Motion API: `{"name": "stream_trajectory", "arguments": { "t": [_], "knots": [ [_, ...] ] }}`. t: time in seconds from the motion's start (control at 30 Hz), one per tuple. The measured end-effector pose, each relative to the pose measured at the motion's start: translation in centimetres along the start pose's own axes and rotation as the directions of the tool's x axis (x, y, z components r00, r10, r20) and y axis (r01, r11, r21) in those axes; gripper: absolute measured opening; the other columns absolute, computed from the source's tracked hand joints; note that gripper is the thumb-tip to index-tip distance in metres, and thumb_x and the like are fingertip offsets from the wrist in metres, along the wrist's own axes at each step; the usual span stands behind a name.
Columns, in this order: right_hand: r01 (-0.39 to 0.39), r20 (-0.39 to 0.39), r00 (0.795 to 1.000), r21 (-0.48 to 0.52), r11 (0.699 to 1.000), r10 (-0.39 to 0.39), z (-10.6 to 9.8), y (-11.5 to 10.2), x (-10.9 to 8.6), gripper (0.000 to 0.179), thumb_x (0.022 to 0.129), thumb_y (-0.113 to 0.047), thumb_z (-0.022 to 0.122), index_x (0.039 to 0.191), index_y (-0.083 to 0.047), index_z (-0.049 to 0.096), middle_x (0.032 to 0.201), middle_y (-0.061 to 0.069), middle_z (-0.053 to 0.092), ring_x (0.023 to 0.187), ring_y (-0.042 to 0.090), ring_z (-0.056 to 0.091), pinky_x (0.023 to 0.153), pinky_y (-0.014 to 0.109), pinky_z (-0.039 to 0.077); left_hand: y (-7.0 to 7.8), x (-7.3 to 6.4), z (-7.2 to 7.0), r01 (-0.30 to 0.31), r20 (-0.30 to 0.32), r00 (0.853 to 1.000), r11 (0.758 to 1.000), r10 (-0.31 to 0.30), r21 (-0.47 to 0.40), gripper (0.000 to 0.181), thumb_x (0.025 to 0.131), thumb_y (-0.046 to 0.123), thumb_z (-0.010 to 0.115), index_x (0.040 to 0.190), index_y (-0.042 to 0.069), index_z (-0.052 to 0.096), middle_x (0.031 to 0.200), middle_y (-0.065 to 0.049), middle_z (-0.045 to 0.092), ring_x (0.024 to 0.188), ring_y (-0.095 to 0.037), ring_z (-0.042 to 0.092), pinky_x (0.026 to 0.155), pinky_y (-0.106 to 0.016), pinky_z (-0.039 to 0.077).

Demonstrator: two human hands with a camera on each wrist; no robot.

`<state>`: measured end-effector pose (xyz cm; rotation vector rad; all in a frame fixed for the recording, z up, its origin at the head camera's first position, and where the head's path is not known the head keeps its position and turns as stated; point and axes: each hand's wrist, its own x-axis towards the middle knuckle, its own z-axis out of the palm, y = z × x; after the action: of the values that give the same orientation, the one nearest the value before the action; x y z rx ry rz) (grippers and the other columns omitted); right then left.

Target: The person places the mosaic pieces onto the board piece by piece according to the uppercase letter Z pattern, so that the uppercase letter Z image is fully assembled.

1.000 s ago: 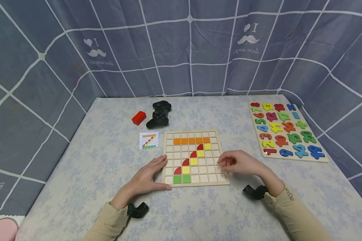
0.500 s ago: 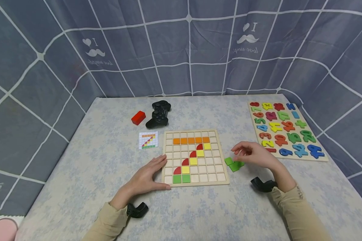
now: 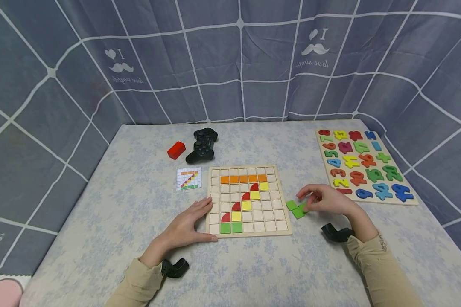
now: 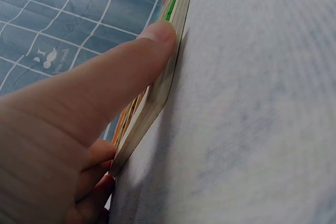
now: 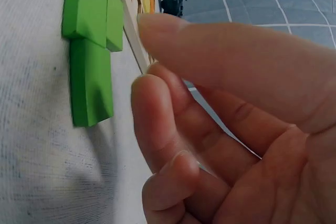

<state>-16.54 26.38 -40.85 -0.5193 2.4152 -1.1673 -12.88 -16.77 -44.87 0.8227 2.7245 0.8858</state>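
A wooden grid board [image 3: 289,233] lies flat on the table, with orange squares [image 3: 243,179] in a row, a diagonal of yellow squares and red quarter-circles, and two green squares [image 3: 231,227] in its bottom row. My left hand [image 3: 188,221] rests against the board's left edge, thumb at the near corner, fingers extended. Three loose green square tiles [image 3: 297,212] lie right of the board. Beside them is my right hand [image 3: 324,200], its fingers loosely bent; in the right wrist view nothing shows between thumb [image 5: 163,32] and fingers, and the tiles [image 5: 92,80] are apart from them.
Left of the board lies a small pattern card [image 3: 189,178]. Behind it are a red block [image 3: 176,150] and a black game controller [image 3: 202,146]. A puzzle board of coloured numbers and letters [image 3: 411,203] lies at the right. A tiled-pattern curtain [image 3: 269,59] surrounds the table.
My right hand has moved right from the board's right edge to the green tiles, which now show. It has lowered slightly toward them since half a second ago. My left hand stays put.
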Motion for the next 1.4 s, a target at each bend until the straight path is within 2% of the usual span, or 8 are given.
{"name": "stream_trajectory", "arguments": {
  "t": [0.13, 0.37, 1.0, 1.4],
  "knots": [
    [-0.003, 0.013, 1.0, -0.004, 1.0, 0.003, 0.0, 0.1, 0.0, 0.033, 0.081, -0.01, 0.072, 0.111, -0.001, 0.062, 0.091, 0.009, 0.062, 0.07, 0.017, 0.054, 0.061, 0.025, 0.045, 0.0, 0.0, 0.0, 0.001, 0.002, 1.0, 1.0, -0.001, 0.001, 0.1, 0.07, 0.061, 0.072, 0.144, 0.004, 0.037, 0.153, -0.002, 0.026, 0.14, -0.025, 0.021, 0.113, -0.042, 0.023],
    [-0.011, 0.024, 1.0, -0.023, 1.0, 0.012, 0.0, 0.7, 0.1, 0.033, 0.08, -0.009, 0.073, 0.111, -0.002, 0.062, 0.083, 0.006, 0.061, 0.068, 0.017, 0.052, 0.059, 0.025, 0.043, 0.1, 0.0, 0.0, 0.0, -0.001, 1.0, 1.0, 0.0, 0.0, 0.1, 0.07, 0.062, 0.072, 0.144, 0.004, 0.037, 0.153, -0.003, 0.026, 0.14, -0.025, 0.021, 0.112, -0.043, 0.023],
    [-0.02, 0.051, 0.998, -0.048, 0.999, 0.023, 0.2, 1.3, 0.5, 0.029, 0.079, -0.007, 0.073, 0.106, -0.002, 0.063, 0.076, 0.005, 0.058, 0.064, 0.017, 0.051, 0.056, 0.025, 0.043, -0.1, 0.0, 0.1, -0.003, -0.005, 1.0, 1.0, 0.003, 0.007, 0.1, 0.069, 0.063, 0.072, 0.144, 0.005, 0.038, 0.152, -0.003, 0.027, 0.14, -0.024, 0.021, 0.112, -0.043, 0.024],
    [-0.058, 0.086, 0.994, -0.097, 0.994, 0.066, 0.1, 0.9, 0.2, 0.02, 0.075, -0.01, 0.077, 0.083, -0.007, 0.059, 0.067, 0.0, 0.05, 0.061, 0.018, 0.046, 0.053, 0.024, 0.037, -0.1, 0.0, 0.2, -0.011, -0.01, 1.0, 1.0, 0.011, 0.001, 0.101, 0.069, 0.062, 0.072, 0.144, 0.004, 0.037, 0.153, -0.003, 0.026, 0.14, -0.024, 0.021, 0.112, -0.043, 0.023]
  ]
}}
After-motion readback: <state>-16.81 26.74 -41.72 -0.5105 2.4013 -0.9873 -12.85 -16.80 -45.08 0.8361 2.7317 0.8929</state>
